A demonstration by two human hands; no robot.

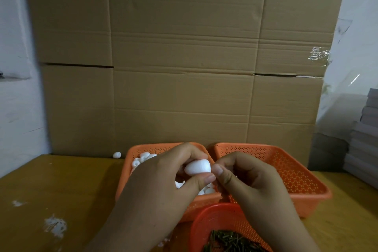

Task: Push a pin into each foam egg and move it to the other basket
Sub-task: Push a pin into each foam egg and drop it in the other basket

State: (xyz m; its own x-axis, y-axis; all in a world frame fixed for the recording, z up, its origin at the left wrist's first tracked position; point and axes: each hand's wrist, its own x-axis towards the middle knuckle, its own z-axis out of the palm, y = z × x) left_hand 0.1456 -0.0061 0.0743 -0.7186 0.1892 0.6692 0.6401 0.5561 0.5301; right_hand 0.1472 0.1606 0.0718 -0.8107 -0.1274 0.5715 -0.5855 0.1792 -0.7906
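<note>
My left hand (163, 182) holds a white foam egg (197, 166) between thumb and fingers, above the left orange basket (131, 155) that is filled with several white foam eggs (144, 157). My right hand (251, 184) is pinched against the egg's right end; whatever it pinches is too small to see. The right orange basket (290, 170) looks bare where it shows. A small round red basket (208, 219) at the front holds several dark green pins (229, 240).
One loose foam egg (117, 155) lies on the wooden table (61, 190) by the cardboard wall (184, 57). A stack of grey boards (364, 139) stands at the right edge. White scuff marks (55, 226) dot the table's left part.
</note>
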